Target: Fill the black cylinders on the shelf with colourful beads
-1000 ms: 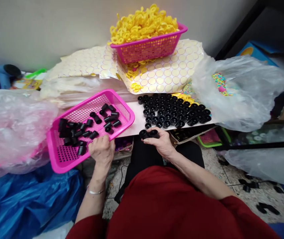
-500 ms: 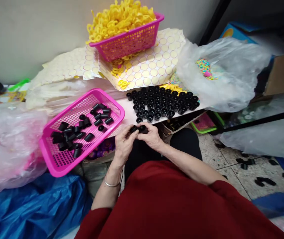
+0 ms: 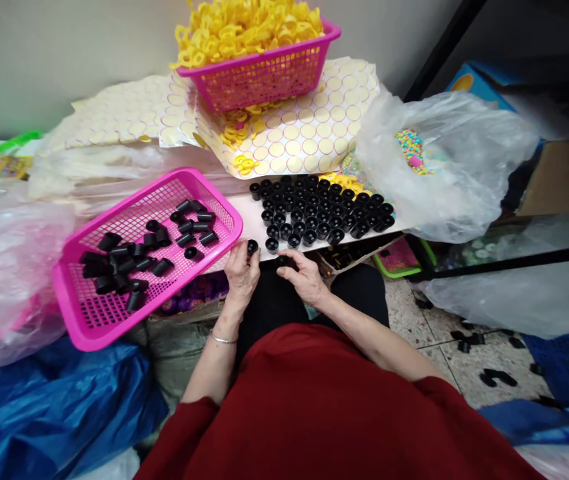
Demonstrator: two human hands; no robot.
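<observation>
My left hand [image 3: 240,270] pinches one small black cap [image 3: 252,247] and holds it at the near edge of the white board [image 3: 254,217], just left of the standing rows of black caps [image 3: 319,210]. Close beside it, my right hand [image 3: 300,275] is curled round more black caps [image 3: 284,261] over my lap. The nearer pink basket [image 3: 114,313], to the left of my left hand, holds several loose black caps [image 3: 134,257] lying on their sides.
A second pink basket [image 3: 264,77] heaped with yellow rings stands at the back on sheets of round stickers [image 3: 314,137]. Clear plastic bags [image 3: 444,173] lie right and left, blue plastic [image 3: 49,407] lower left. Black bits litter the floor [image 3: 484,363].
My left hand left the basket, met my right hand, then moved up to the board's edge with one cap. The view has shifted, so everything sits further left.
</observation>
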